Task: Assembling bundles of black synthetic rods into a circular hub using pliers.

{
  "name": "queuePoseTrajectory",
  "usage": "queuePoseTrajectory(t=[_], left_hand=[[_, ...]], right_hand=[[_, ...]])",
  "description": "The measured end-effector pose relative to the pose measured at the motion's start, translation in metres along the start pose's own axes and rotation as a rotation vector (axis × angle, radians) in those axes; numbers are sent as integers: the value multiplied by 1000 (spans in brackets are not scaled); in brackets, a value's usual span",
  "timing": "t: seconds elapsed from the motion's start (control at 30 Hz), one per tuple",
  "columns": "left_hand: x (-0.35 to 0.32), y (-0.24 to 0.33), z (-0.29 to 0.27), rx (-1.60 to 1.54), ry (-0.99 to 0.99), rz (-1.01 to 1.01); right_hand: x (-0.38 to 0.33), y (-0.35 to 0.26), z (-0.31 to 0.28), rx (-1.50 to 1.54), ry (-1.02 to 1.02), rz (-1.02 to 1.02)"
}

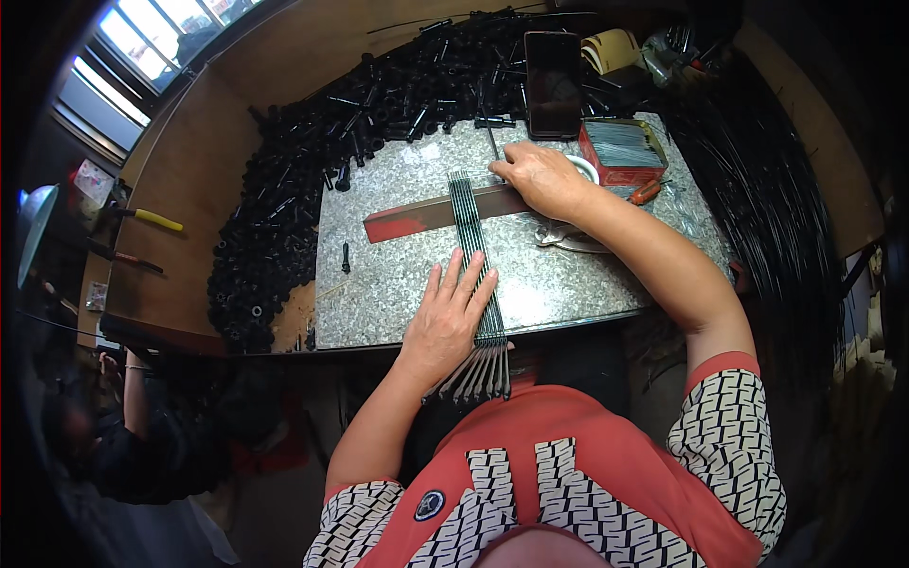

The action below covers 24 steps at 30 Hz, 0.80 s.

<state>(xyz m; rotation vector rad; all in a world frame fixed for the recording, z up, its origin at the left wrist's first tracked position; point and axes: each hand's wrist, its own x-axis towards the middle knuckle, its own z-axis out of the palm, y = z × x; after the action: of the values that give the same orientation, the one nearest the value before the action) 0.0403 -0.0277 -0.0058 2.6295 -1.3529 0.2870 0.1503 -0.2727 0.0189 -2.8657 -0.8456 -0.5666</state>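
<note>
My left hand [443,317] lies flat, fingers stretched, on a row of thin dark rods [467,213] set side by side. The rods cross over a long red-and-grey bar [407,220], and their splayed lower ends hang past the board's near edge. Beyond the bar, my right hand [544,178] is closed, its thumb and forefinger pinching a thin metal rod [493,144]. A short black piece [494,122] is at the far end of that rod. Partly behind the right wrist is a white ring-shaped thing [589,168]. A metal tool resembling pliers [573,239] lies below the right forearm.
Black tubular parts [303,180] are heaped along the left and back of the speckled board [379,303]. A phone [554,85] stands at the back beside a red tin [620,170] of thin silver pieces. Long black rods [767,189] fill the right side. Another person [133,426] is at lower left.
</note>
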Motion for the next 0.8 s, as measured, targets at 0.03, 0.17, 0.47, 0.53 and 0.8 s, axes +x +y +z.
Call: queuePoseTrajectory(t=[0.03,0.17,0.47,0.53,0.8], left_hand=[[0,0,0,0,0,1],[0,0,0,-9,0,-4],[0,1,0,-38,9,-6],[0,-1,2,2,-4,4],[1,2,-2,-80,18,-9]], right_hand=[[1,0,0,0,1,1],[1,0,3,-24,8,-25],[4,2,8,1,24,-55],[6,1,8,-2,20,-54],[14,-3,11,1,32,-96]])
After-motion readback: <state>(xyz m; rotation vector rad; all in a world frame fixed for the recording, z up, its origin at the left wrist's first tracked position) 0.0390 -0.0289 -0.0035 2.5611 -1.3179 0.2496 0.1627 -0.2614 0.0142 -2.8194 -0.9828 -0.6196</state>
